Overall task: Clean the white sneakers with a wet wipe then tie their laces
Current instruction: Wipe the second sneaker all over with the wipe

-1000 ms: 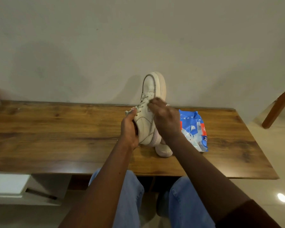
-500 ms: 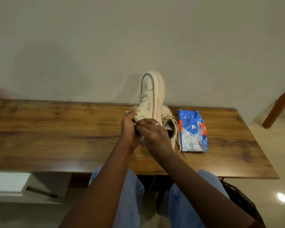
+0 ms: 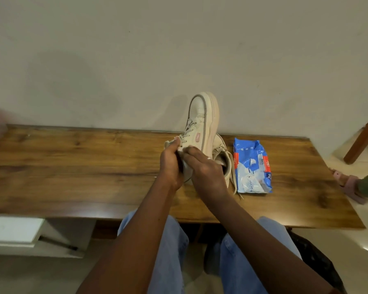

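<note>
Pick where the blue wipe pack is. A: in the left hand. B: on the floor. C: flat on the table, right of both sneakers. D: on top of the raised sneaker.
C: the blue wipe pack lies flat on the wooden table, just right of the lying sneaker.

Sneakers, quantity 2: raised sneaker [image 3: 202,119] above the table [image 3: 72,162], second sneaker [image 3: 221,158] lying on the table. Wipe packet [image 3: 251,166], quantity 1: on the table. Table, quantity 1. Hands, quantity 2: left hand [image 3: 170,166], right hand [image 3: 206,172], above the table.
</note>
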